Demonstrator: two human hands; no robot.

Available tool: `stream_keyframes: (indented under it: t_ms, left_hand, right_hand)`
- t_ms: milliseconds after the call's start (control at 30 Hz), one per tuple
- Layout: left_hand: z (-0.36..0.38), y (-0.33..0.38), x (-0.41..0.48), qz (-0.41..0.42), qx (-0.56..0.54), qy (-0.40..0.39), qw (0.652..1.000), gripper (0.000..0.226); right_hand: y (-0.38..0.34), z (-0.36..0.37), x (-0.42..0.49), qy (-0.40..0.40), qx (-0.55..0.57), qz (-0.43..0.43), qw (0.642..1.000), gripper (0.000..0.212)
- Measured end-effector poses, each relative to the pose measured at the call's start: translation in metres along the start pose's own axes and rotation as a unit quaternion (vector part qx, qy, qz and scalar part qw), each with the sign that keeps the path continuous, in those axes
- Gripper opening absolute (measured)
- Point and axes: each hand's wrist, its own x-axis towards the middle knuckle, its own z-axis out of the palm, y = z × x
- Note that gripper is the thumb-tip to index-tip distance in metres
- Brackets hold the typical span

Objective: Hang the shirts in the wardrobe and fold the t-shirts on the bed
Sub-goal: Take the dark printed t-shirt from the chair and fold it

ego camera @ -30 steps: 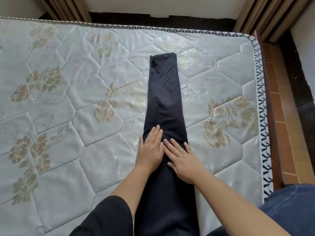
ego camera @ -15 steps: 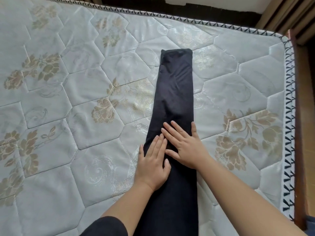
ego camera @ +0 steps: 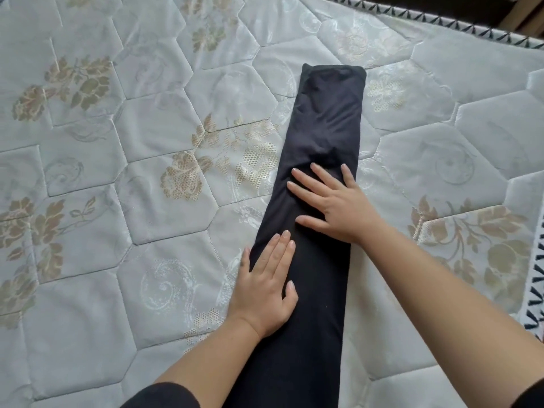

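The t-shirt [ego camera: 326, 119] is black cloth, a fine knit by the look, matt and smooth, with almost no shine. Soft, shallow creases show near its far end. The bed [ego camera: 88, 290] has a quilted cover of pale grey-blue woven cloth with a satin sheen, glossier than the t-shirt. Stitched seams sink into it in hexagons, and the padding puffs up between them. Woven into it are flowers in dull gold thread, slightly grainy, and paler scrolls that catch the light. The tape [ego camera: 534, 278] along its edge is matt white woven cloth with black triangles. The sleeve [ego camera: 164, 397] is matt black cloth.
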Motion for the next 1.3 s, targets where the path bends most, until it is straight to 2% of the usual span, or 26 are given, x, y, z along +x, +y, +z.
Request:
stream_keyframes:
  t_ms: [100,200,700,967,1167,1300]
  left_hand:
    - [0.0,0.0,-0.001,-0.002,-0.001,-0.007,1.0,0.066]
    - [-0.001,0.001,-0.001,-0.009,-0.006,-0.012,1.0,0.067]
    - [-0.001,0.001,-0.002,-0.002,0.013,-0.016,1.0,0.071]
    - [0.0,0.001,-0.002,0.002,0.018,-0.001,1.0,0.072]
    - [0.001,0.001,-0.002,0.001,0.015,0.005,1.0,0.071]
    - [0.002,0.001,-0.003,-0.003,0.01,0.011,1.0,0.069]
  right_hand:
    - [0.009,-0.007,0.017,-0.039,0.029,0.052,0.997,0.074]
    - [0.02,-0.011,0.035,-0.07,0.041,0.083,0.993,0.067]
    - [0.055,-0.015,0.127,-0.077,0.048,0.151,0.984,0.073]
    - [0.064,-0.028,0.162,-0.131,0.062,0.172,0.974,0.073]
    - [0.026,-0.012,0.138,-0.069,0.05,0.192,0.978,0.063]
    - [0.0,-0.008,0.107,-0.059,0.059,0.192,0.978,0.06]
